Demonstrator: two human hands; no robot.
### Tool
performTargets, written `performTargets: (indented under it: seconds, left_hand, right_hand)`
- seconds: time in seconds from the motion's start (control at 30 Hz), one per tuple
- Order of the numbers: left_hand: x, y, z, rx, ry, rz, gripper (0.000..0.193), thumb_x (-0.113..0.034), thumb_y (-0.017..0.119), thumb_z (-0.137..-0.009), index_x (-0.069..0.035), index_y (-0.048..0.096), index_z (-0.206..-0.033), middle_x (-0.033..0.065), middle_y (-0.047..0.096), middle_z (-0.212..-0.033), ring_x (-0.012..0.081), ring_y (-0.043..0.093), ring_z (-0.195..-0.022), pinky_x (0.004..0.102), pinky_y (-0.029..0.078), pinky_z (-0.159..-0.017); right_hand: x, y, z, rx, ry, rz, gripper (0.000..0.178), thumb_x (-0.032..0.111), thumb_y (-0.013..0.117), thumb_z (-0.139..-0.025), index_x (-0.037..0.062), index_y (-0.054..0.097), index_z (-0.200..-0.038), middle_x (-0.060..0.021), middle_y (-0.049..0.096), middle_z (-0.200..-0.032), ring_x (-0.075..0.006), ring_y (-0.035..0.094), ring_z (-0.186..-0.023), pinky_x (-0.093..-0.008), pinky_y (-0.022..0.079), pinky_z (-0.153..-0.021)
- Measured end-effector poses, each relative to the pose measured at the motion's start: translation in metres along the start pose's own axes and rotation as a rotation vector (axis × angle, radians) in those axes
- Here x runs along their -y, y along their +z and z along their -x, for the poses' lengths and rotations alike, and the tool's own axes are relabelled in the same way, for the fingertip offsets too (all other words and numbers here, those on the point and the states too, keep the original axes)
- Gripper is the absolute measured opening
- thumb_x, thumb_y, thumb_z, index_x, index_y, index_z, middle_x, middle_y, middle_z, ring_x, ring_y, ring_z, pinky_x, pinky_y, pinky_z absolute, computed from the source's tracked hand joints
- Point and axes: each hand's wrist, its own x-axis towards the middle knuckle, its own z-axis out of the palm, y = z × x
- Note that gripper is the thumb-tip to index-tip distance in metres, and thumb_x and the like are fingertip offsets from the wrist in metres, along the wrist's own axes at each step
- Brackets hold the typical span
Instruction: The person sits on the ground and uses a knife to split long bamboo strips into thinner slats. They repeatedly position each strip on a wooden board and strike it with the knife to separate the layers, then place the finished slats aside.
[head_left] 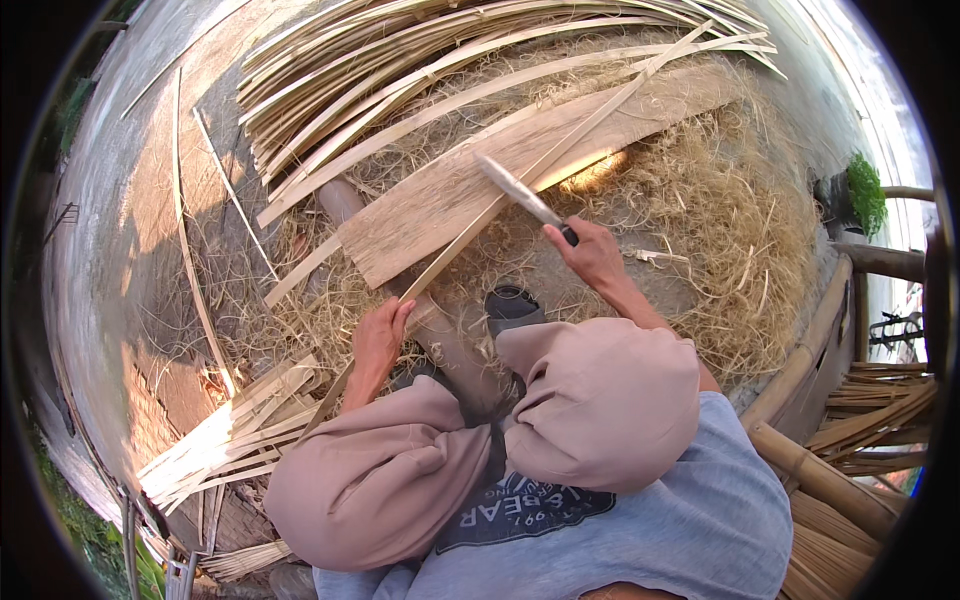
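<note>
In the head view, a long bamboo strip (pixel 520 195) is pinned near its lower end under the left hand (pixel 378 340), while a knife (pixel 520 190) is gripped tightly by its dark handle in the right hand (pixel 592 255), blade laid against the strip above a wooden plank (pixel 440 205). The strip's lowest end is hidden behind the knees, and the pile of bamboo strips (pixel 400 60) is cut off at the top edge; a dark printed patch is seen on the grey shirt (pixel 700 520).

A heap of straw-like shavings (pixel 730 220) covers the ground. Beyond it lies a fan of long split bamboo strips (pixel 420 60); left of it, a flat board (pixel 450 200); right, a potted green plant (pixel 865 190).
</note>
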Motion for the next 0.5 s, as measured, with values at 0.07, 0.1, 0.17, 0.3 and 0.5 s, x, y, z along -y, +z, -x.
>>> performTargets:
  seconds: [0.07,0.1,0.17,0.3,0.5]
  left_hand:
    - [-0.006,0.0,0.002,-0.008,0.005,-0.024,0.041,-0.043,0.059,-0.104,-0.007,0.066,-0.086,0.0164,0.059,-0.065,0.0368,0.061,-0.063,0.0472,0.044,-0.059]
    - [-0.01,0.003,0.003,-0.008,0.011,-0.03,0.041,-0.043,0.059,-0.104,-0.007,0.067,-0.087,0.0165,0.059,-0.065,0.0366,0.061,-0.062,0.0472,0.043,-0.059]
    - [-0.009,-0.001,0.003,-0.003,-0.023,0.024,0.041,-0.042,0.059,-0.104,-0.006,0.067,-0.087,0.017,0.059,-0.065,0.0369,0.06,-0.061,0.0471,0.043,-0.058]
    - [0.027,-0.035,0.045,0.071,-0.128,0.038,0.042,-0.041,0.06,-0.105,-0.004,0.067,-0.087,0.0152,0.057,-0.063,0.0312,0.055,-0.057,0.045,0.041,-0.058]
    - [0.106,-0.062,0.123,0.11,-0.249,0.07,0.026,-0.033,0.063,-0.104,-0.007,0.071,-0.104,0.0113,0.058,-0.065,0.0245,0.053,-0.058,0.0409,0.042,-0.058]
  right_hand:
    - [-0.026,-0.022,-0.028,-0.124,0.072,-0.033,0.058,0.053,0.065,-0.099,0.0001,0.06,-0.077,-0.0156,0.057,-0.062,-0.0304,0.057,-0.057,-0.045,0.046,-0.057]
    - [-0.032,-0.025,-0.034,-0.162,0.095,-0.047,0.058,0.054,0.066,-0.099,-0.0001,0.06,-0.077,-0.0156,0.056,-0.061,-0.0294,0.055,-0.055,-0.0446,0.045,-0.056]
    - [-0.009,-0.015,-0.039,-0.148,0.073,-0.085,0.059,0.055,0.064,-0.098,-0.0003,0.06,-0.078,-0.0192,0.059,-0.063,-0.0349,0.061,-0.058,-0.047,0.048,-0.059]
    - [0.008,0.018,-0.001,-0.031,-0.286,-0.01,0.059,0.056,0.065,-0.098,0.0006,0.06,-0.078,-0.019,0.059,-0.062,-0.0358,0.063,-0.06,-0.0487,0.049,-0.06]
    - [-0.129,-0.084,-0.121,-0.421,0.189,0.096,0.07,0.066,0.053,-0.099,0.0004,0.06,-0.073,-0.0161,0.057,-0.062,-0.0313,0.06,-0.059,-0.0469,0.046,-0.058]
